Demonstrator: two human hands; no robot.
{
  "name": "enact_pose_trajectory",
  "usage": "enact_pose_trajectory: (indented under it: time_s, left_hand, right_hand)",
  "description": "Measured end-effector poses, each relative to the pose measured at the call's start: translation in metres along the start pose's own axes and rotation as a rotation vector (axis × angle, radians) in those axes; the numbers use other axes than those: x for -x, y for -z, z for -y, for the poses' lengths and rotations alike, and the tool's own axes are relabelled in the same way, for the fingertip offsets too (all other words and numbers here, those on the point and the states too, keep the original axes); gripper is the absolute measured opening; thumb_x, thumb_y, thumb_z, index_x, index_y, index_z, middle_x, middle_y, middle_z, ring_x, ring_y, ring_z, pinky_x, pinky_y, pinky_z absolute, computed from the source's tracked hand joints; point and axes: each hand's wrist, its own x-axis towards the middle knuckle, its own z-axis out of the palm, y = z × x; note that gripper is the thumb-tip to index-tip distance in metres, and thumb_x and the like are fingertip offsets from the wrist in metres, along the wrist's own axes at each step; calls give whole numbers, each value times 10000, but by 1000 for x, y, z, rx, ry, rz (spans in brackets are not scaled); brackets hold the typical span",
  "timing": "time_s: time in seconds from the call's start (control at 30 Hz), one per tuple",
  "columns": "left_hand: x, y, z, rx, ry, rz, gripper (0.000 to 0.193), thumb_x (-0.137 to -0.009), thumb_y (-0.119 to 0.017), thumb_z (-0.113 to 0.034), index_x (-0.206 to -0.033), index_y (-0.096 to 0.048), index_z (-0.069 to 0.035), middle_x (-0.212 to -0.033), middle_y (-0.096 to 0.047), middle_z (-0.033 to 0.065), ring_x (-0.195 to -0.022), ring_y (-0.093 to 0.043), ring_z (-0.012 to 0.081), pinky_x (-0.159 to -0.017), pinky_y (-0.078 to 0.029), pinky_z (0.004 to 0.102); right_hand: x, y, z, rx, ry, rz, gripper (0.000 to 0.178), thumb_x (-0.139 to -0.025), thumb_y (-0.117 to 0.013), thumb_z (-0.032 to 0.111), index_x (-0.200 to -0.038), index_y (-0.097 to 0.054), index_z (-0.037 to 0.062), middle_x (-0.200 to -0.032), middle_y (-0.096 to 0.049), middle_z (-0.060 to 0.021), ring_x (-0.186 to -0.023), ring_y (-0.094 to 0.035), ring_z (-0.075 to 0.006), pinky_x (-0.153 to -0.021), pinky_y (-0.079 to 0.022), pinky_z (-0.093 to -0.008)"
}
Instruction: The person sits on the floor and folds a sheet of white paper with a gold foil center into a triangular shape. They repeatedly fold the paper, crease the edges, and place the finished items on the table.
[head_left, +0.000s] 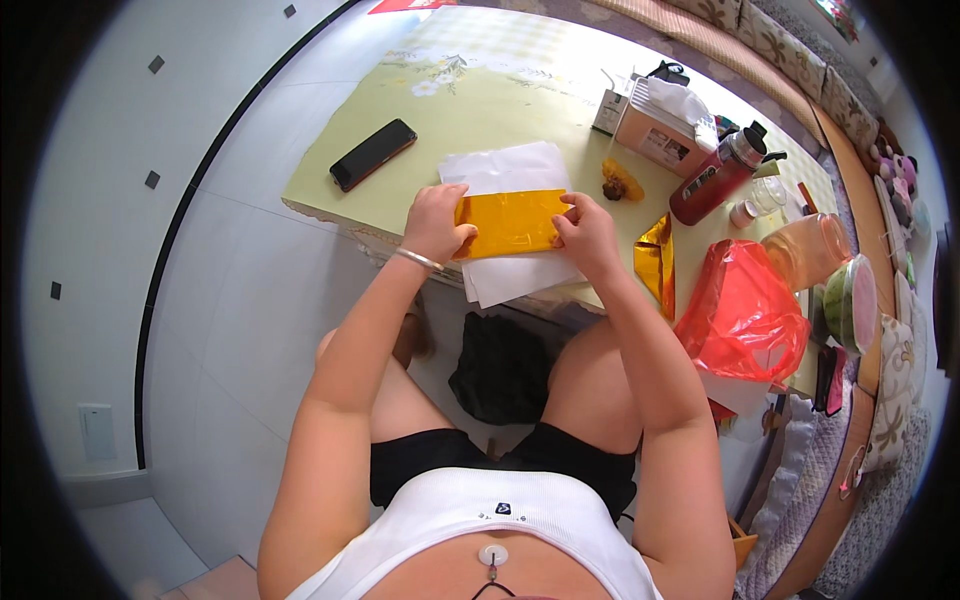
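Observation:
A sheet of shiny gold foil paper (512, 222) is stretched flat between my two hands, above white paper sheets (515, 168) at the table's near edge. My left hand (436, 222) grips its left end, thumb on top and fingers hidden in part. My right hand (586, 232) pinches the right end between thumb and fingers. To the right of that hand lies a folded gold foil piece (655, 265). Some of the white paper sticks out on the near side, below the foil.
A black phone (373, 155) lies at the left on the table (470, 95). Toward the right stand a tissue box (655, 135), a dark red bottle (715, 178), a red plastic bag (742, 310), a glass jar (808, 250) and a cut watermelon (850, 303). A yellow-brown item (622, 182) sits beyond my right hand.

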Motion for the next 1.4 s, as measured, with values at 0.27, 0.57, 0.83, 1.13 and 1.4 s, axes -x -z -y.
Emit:
enact_pose_trajectory:
  time_s: [0.27,0.57,0.83,1.13,1.4]
  left_hand:
    - [-37,14,4,43,458,385,442,-597,-922,-178,-945,-686,-42,-898,-701,136,-914,-652,300,-814,-545,388]
    - [-11,2,18,458,461,130,267,-677,-842,15,-853,-644,-22,-758,-626,12,-715,-601,162,-655,-497,283]
    - [7,11,-2,1032,791,25,53,-890,-732,-24,-925,-693,-36,-842,-730,78,-721,-735,170,-573,-568,268]
    - [16,8,-15,1161,791,-22,114,-906,-743,-67,-925,-730,44,-799,-727,109,-688,-707,167,-640,-614,301]
    - [21,4,-11,928,691,51,135,-855,-776,-69,-825,-719,50,-740,-707,83,-644,-666,133,-601,-544,264]
  right_hand:
    - [-17,-8,-21,-223,-182,35,690,-937,-641,1,-1520,-283,-82,-847,-657,-108,-664,-706,-169,-546,-566,-255]
    - [-13,-5,-20,-460,-194,12,666,-919,-621,-16,-1513,-325,-72,-867,-666,-112,-683,-723,-196,-558,-589,-280]
    - [-18,4,-23,-690,-245,37,104,-954,-661,69,-1018,-623,-3,-851,-712,-102,-718,-731,-195,-605,-608,-303]
    - [-3,23,-10,-529,-282,51,192,-946,-741,186,-893,-644,29,-814,-728,-100,-677,-709,-157,-607,-584,-273]
    - [6,31,-15,-387,-273,103,208,-913,-770,181,-859,-647,22,-752,-703,-63,-633,-679,-127,-549,-531,-245]
